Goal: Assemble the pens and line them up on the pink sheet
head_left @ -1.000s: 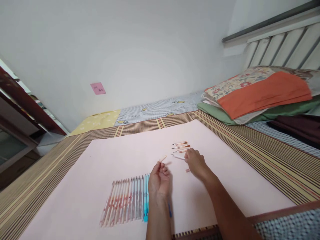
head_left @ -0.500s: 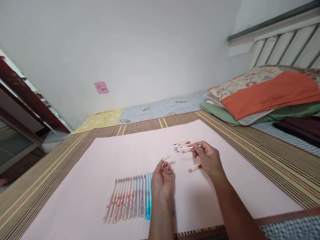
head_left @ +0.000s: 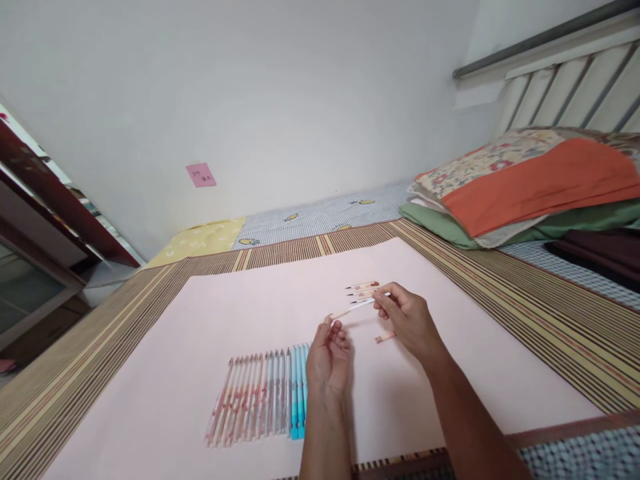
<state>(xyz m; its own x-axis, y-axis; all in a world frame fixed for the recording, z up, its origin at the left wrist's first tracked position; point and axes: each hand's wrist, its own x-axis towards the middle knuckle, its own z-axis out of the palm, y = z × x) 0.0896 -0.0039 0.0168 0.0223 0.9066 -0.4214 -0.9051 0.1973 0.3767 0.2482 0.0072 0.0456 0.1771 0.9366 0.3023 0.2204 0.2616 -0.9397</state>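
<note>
The left hand (head_left: 330,357) is turning its palm upward and pinching a slim peach-coloured tube (head_left: 340,314) between thumb and fingertips. The right hand (head_left: 407,320) is clamping a white rod (head_left: 361,304) between thumb and forefinger, and the rod's left end is meeting the tube's right end; whether it is reaching inside, I cannot tell. The hands themselves are staying clear of each other, above a pale pink sheet (head_left: 150,373).

Just beyond the rod, three dark-tipped pens (head_left: 364,286) are lying side by side, their tips pointing left, the nearest partly hiding behind the right hand. A short patterned barrel (head_left: 385,338) is lying below the right hand, which is covering its right end.

To the left of the left forearm, a row of clear, pink-tinted and greyish pens (head_left: 245,400) is lying next to several blue pens (head_left: 298,393). The sheet is resting on a striped mat (head_left: 500,307).
</note>
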